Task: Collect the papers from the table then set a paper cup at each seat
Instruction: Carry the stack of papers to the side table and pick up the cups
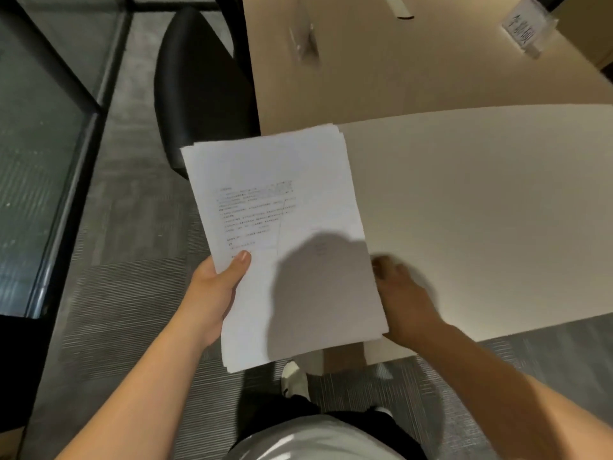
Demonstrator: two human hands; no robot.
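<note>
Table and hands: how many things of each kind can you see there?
Stack of white printed papers, held: 1
Clear acrylic name stand: 1
Clear plastic wrapper: 1
Black chair: 1
Hands: left hand, right hand: 2
Total: 6

White papers [275,227], beige table [464,210], black chair [195,88].

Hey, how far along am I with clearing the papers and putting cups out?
Mostly collected: the stack of papers is off the table, gripped by your left hand, with your right hand at its right edge. No loose sheets show on the visible tabletop. Left: the cups. None stands at the black chair or near the name card.
</note>
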